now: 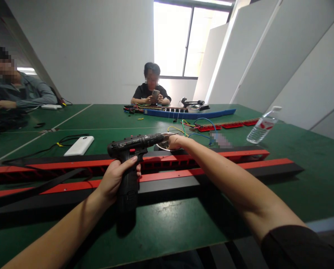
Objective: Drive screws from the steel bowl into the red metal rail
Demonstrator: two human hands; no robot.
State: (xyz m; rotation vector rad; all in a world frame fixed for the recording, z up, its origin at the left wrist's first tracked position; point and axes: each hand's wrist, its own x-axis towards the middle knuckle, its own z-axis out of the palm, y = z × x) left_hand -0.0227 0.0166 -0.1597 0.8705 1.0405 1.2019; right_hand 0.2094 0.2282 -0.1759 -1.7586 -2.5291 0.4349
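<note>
- Table [167, 224]: dark green top, crossed by thin white lines at the far left.
- Cordless drill [133, 149]: black body with a small red switch, held in the left hand [115, 179].
- Long rails [211, 168]: black bars with bright red strips along their upper faces.
- Power bank [79, 145]: plain white.
- Small dish [164, 144]: silvery metal, dark contents; the right hand [177, 141] is at its rim.
- Wires [194, 129]: yellow, green and blue strands.
- Far strip [189, 114]: blue.
- Far rail segments [228, 125]: red.
- Water bottle [263, 129]: clear, white cap, red label.
- Sleeve [301, 246] at the right arm: black.
- Wall panels [281, 56]: white.
</note>
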